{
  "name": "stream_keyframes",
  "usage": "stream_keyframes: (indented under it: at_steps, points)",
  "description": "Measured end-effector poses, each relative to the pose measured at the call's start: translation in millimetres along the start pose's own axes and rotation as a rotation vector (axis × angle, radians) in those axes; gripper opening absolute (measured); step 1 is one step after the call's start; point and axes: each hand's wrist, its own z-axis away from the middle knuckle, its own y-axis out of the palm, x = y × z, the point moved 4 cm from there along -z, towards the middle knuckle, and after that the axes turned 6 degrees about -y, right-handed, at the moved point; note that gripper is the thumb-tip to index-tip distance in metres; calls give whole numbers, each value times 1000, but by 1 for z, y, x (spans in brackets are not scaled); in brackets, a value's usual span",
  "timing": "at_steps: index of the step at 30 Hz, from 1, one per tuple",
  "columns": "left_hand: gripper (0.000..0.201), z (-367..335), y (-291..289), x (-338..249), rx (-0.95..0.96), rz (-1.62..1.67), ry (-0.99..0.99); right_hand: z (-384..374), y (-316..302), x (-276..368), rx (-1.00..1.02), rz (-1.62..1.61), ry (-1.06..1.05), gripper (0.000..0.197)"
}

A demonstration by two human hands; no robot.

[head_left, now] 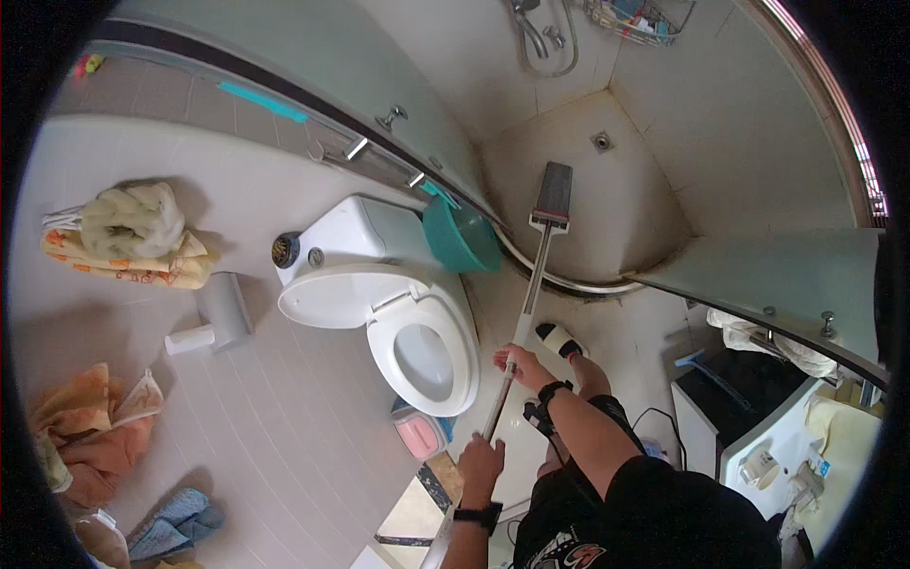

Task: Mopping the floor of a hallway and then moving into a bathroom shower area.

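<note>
Mop (pixel 527 318) in use, its grey head (pixel 555 194) appears to rest on the shower floor (pixel 640 171), so the work looks under way rather than finished. Brownish marks (pixel 681 237) show along that floor's edges, most plainly toward its right corner and near the curved front rim (pixel 595 287); these seem left to deal with, while the pale middle looks cleaner, though one view cannot tell which parts the mop has covered. The head sits on the left part of the floor, between the round drain (pixel 602 142) and the front rim, beside the drain and not on it. Both hands are on the handle, with the head well beyond them. The right hand (pixel 522 366) is higher up the handle, nearer the head, its fingers curled around it, seemingly in a looser grip; the left hand (pixel 481 462) is closed around the handle lower down, nearer the body. From there the handle runs forward past the right side of the toilet (pixel 464 365) and over the rim. A teal basin (pixel 458 235) stands just left of the rim, apart from the mop.
</note>
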Motion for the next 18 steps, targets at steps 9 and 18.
stream_keyframes:
  at_steps: [9, 18]
  points:
    - [45, -90, 16, -61, 101, 190, 107, -2, -1, -4, -98, -28, -2, 26]
    - [53, -83, 21, -80, 98, 292, 181, -4, 0, 41, -262, 47, -79, 29]
